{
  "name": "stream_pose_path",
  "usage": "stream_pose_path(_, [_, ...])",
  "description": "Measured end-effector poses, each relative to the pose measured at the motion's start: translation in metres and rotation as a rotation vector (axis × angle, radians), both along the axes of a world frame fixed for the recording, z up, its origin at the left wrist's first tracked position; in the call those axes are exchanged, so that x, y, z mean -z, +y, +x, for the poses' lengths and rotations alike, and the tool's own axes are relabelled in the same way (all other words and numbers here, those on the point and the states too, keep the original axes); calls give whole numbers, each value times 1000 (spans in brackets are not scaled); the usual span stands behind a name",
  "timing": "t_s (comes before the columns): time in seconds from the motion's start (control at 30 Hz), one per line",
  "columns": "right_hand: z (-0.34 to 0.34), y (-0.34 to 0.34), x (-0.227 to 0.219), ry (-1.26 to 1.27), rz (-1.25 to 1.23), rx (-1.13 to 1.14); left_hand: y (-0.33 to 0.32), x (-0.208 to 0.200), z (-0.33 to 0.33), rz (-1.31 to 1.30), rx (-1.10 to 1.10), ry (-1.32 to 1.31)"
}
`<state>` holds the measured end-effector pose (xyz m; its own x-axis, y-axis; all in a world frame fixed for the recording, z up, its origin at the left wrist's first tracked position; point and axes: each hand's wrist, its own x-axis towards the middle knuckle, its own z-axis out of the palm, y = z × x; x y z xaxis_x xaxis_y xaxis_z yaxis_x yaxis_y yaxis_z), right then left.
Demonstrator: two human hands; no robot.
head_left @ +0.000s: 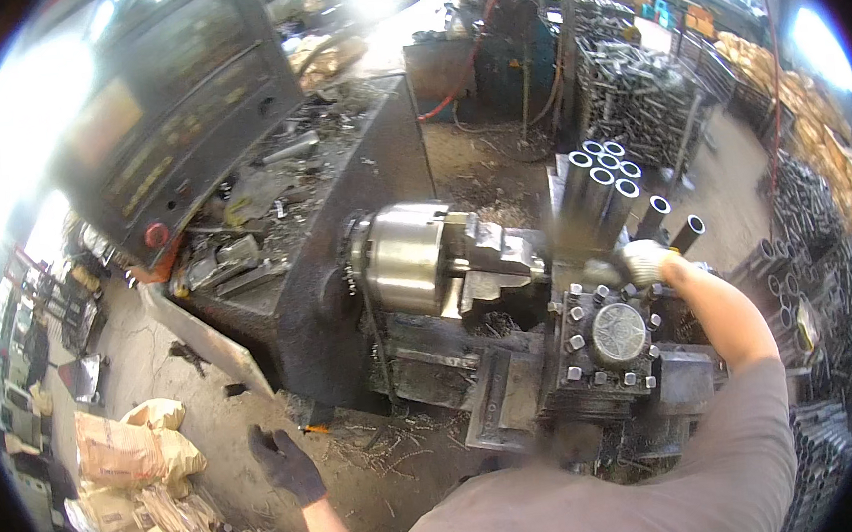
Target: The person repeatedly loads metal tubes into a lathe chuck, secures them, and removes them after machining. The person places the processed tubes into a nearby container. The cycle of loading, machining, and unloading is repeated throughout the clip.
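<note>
A lathe fills the middle, its shiny round chuck [408,259] fitted with stepped jaws [494,259]. No workpiece can be made out between the jaws. To the right of the chuck sits a square tool post [598,352] with a round cap and several bolts. My right hand [643,263], in a pale glove, reaches past the tool post, just below upright metal tubes [595,193]. Its fingers look curled round something dark and blurred. My left hand [288,465], in a dark glove, hangs over the floor left of the lathe, fingers apart, holding nothing.
Metal scraps and chips lie on the headstock top [270,193]. A control panel [188,105] with a red button [156,235] stands at the left. Paper sacks [136,454] lie lower left. Stacked metal parts [633,100] and more tubes [778,283] crowd the right.
</note>
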<state>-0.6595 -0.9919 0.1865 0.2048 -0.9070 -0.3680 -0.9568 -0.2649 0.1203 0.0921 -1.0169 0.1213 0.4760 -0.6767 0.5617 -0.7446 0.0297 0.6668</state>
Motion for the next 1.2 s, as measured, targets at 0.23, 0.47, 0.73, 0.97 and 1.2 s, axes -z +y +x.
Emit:
stream_pose_path(0.23, [32,83,-76,-488,-708,771,-161,-218,-72,-322,180,-758])
stream_pose_path(0.47, [65,191,-119,-1119,-1287,872,-288,-277,-73,359,139,-688])
stream_pose_path(0.73, [198,278,-136,-1427,-1059,448,-64,-211,-140,-305,906,-276])
stream_pose_path(0.97, [271,244,-64,-1552,-332,-79,176,-89,-228,664,1554,388])
stream_pose_path(1.2, [339,244,3,-1637,-28,97,257,9,-183,707,1055,25])
